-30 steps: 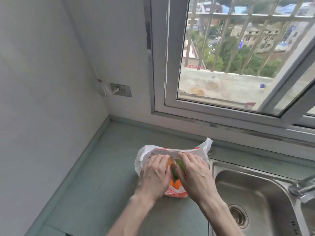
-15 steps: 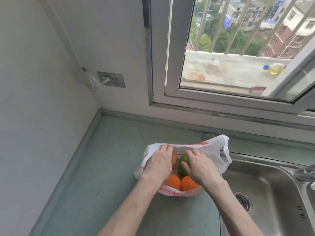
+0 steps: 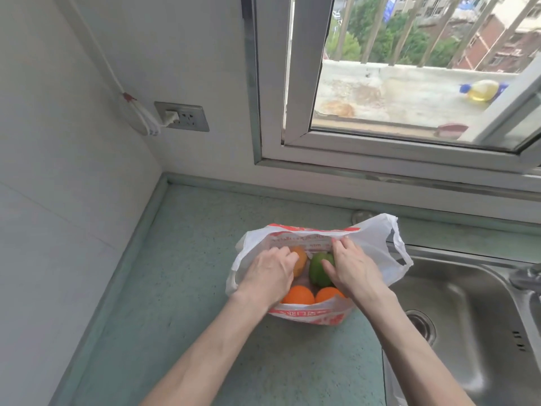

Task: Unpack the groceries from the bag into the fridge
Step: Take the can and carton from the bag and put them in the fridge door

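Bag on worktop beside sink; left hand curls over an orange, right hand grips the green fruit.

Left hand: fingertips hidden inside bag. Pale orange: half covered. Tap: cut by right edge. Bag print: too blurred to read.

bag mouth open | counter left bare | sink right
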`<state>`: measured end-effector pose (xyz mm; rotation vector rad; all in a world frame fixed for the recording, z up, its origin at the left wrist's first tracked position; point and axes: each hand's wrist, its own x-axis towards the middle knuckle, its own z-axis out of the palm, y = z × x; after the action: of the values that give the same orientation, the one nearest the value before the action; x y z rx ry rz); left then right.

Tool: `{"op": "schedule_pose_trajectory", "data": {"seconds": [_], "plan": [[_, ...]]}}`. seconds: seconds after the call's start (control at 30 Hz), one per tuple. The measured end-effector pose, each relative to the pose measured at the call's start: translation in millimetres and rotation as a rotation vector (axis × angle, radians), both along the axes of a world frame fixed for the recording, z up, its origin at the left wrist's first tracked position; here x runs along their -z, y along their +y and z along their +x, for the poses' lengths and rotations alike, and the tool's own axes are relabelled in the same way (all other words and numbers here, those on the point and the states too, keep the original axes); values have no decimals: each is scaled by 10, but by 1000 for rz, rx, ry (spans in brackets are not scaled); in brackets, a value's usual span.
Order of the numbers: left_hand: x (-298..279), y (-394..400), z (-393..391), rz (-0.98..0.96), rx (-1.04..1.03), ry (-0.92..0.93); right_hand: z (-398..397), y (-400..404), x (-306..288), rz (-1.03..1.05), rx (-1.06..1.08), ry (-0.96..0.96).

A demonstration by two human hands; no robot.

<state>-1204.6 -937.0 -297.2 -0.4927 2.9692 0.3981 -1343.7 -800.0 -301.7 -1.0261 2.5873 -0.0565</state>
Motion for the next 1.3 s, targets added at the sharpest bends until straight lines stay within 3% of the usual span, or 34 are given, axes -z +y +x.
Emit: {"op": "schedule_pose_trajectory", "data": {"seconds": [0.43,0.57,1.0,1.3], "plan": [[164,-66,-144,-316,-80,-297,-243,37,166,136,109,58],[229,-115,-177,-300,-117,-372,-301,-26,232,146,121,90],[323,-136,-216,-299,-127,-371,-401,-34,373,139,209,104],[262,-124,-182,-288,-101,-341,-339,5,287,-29,250,27]]}}
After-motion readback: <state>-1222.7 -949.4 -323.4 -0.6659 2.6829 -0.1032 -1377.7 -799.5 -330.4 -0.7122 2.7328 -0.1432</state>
